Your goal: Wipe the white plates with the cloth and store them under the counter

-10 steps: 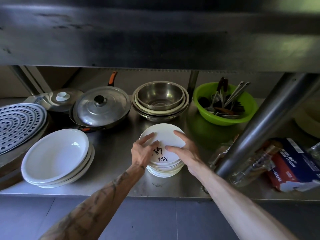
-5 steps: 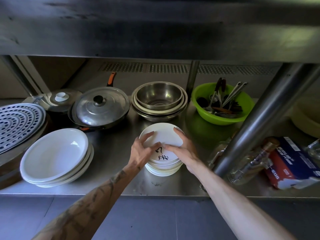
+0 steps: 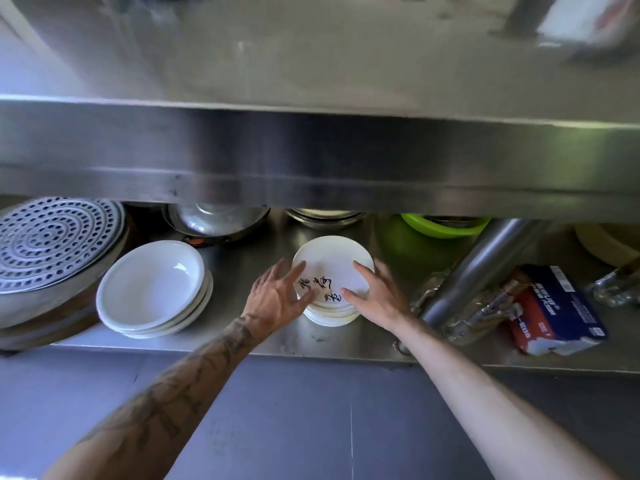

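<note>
A stack of small white plates sits on the steel shelf under the counter; the top plate bears black handwriting. My left hand is at the stack's left edge with fingers spread and straight, fingertips at the rim. My right hand is at the stack's right edge, fingers also extended over the top plate. Neither hand grips the plate. No cloth is in view.
A stack of larger white dishes lies left of the plates, a perforated steamer tray further left. Pans, steel bowls and a green bowl stand behind, half hidden by the counter edge. A steel leg and blue-red package stand right.
The camera has risen, so the counter now hides the back of the shelf. Both hands have loosened from the top plate and drawn slightly apart, uncovering more of the writing.
</note>
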The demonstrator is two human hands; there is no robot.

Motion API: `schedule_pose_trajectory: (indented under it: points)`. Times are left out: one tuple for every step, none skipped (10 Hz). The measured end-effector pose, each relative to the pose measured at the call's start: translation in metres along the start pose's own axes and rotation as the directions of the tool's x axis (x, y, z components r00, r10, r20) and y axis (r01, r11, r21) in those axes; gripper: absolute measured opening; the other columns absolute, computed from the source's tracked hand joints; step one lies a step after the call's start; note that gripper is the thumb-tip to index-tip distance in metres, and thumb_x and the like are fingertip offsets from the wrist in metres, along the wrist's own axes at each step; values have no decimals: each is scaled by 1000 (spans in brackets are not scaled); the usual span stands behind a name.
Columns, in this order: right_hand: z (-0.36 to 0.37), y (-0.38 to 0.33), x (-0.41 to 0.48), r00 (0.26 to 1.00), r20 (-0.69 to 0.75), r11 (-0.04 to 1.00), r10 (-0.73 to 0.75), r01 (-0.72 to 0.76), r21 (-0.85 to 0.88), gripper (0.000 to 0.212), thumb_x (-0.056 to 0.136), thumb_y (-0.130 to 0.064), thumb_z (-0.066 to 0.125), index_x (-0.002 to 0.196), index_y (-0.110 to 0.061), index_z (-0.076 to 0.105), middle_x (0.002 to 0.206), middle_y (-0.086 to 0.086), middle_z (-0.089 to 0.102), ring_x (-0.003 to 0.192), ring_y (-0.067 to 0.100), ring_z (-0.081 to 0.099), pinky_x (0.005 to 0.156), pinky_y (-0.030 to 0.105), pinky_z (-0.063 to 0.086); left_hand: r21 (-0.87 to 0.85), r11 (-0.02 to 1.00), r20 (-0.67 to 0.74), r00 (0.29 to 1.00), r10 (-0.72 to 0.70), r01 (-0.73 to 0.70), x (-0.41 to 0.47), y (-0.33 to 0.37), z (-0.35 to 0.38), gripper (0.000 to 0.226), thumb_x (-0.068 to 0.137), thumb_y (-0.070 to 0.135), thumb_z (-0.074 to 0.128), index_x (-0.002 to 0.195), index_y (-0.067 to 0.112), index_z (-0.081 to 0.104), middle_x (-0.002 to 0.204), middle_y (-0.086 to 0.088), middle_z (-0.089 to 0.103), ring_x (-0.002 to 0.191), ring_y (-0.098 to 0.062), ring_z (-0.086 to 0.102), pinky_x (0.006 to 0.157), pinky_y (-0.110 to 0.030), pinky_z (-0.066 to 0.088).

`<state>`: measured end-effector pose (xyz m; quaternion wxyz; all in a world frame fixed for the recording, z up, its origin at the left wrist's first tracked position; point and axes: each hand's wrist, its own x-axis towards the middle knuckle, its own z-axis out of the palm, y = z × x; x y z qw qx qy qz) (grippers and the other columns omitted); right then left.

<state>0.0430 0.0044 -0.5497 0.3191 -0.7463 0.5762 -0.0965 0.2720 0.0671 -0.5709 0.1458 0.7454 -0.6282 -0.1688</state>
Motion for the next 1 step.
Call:
schedule_pose_trajectory:
  points:
    - [-25, -24, -40, 998, 52, 999, 21, -19, -44, 73, 93, -57, 65, 158, -36, 37, 167, -3, 17, 154, 22, 23, 122, 39, 27, 44, 999, 36, 999, 3, -5, -36, 8, -21, 95, 74, 87, 28, 156, 38, 36, 163, -13, 32, 148, -32, 34, 121, -46, 30]
